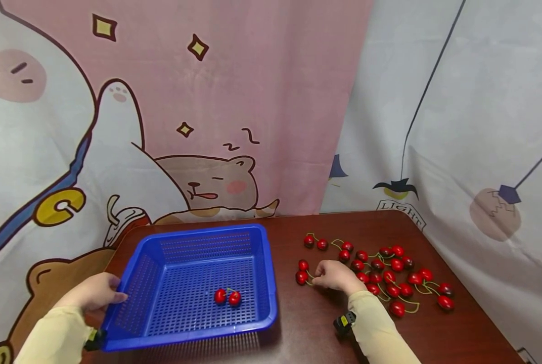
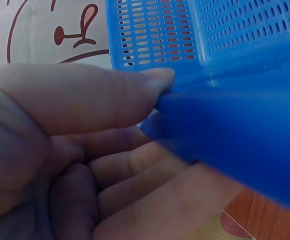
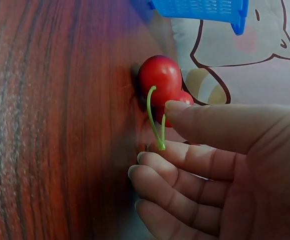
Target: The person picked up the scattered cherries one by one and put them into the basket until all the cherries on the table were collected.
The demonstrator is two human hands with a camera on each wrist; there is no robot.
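My left hand (image 1: pixel 95 293) grips the left rim of a blue plastic basket (image 1: pixel 271 283), thumb on top and fingers underneath. Inside the basket lies a pair of red cherries (image 1: pixel 234 299) joined by a stem. To the right of the basket, my right hand (image 1: pixel 334 276) reaches down to another joined cherry pair (image 1: pixel 302 277) on the table. In the right wrist view, its green stem (image 3: pixel 152 117) ends at the index fingertip, and the thumb (image 3: pixel 179 111) stands apart from that finger, overlapping the farther cherry.
Several more red cherries (image 1: pixel 393 290) with green stems lie spread over the right side of the brown table (image 1: pixel 294 318). Two joined cherries (image 1: pixel 322 244) sit farther back. Behind the table hangs a printed cartoon curtain (image 1: pixel 271 101).
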